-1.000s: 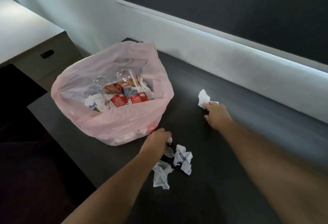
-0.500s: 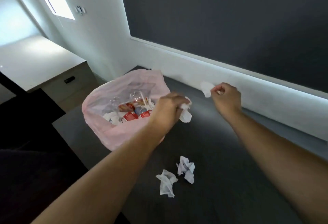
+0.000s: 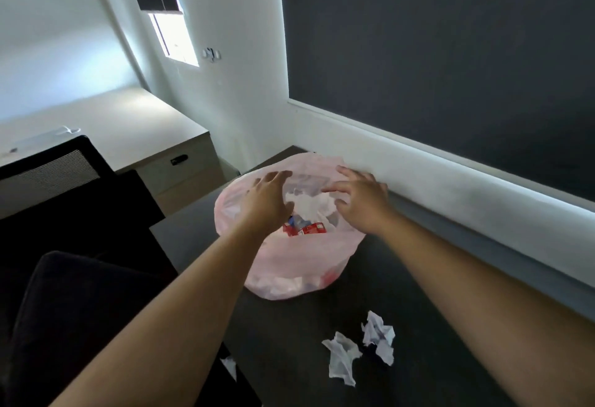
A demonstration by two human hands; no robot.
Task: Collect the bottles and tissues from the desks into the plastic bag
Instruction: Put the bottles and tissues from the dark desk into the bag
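Now, nearest you on the dark matte desk (image 3: 289,352), two crumpled tissues are lying just beside each other: one flattish, ragged and folded (image 3: 342,358), the other balled tighter with sharp creases (image 3: 380,335). A third scrap (image 3: 230,366) is showing at the desk's near left edge, and I cannot tell whether it is resting on the desk or below it. These are waiting to be collected. Further out, your forearms are reaching over the bag (image 3: 289,277), a thin, translucent pink plastic sack slumping softly on the desk, its rim rolled wide. Your left hand (image 3: 269,200) is hovering over the left side of the mouth with fingers spread and nothing in it; your right hand (image 3: 360,200) is doing the same over the right side, fingers splayed and empty. Between them, white tissue is sitting on top of the load inside, with red-labelled clear bottles (image 3: 306,229) lying below it. You are, I judge, at the drop step, both hands looking just emptied over the bag. The next move is calling for you to draw back to the two near tissues and pinch each lightly; they are flimsy and will compress to nothing, so one hand could likely gather both. Beyond the bag, a smooth white ledge (image 3: 450,187) is running under a dark wall panel, and to the far left a pale desk (image 3: 106,123) is carrying what looks like a clear bottle (image 3: 66,130), too small to tell for sure.
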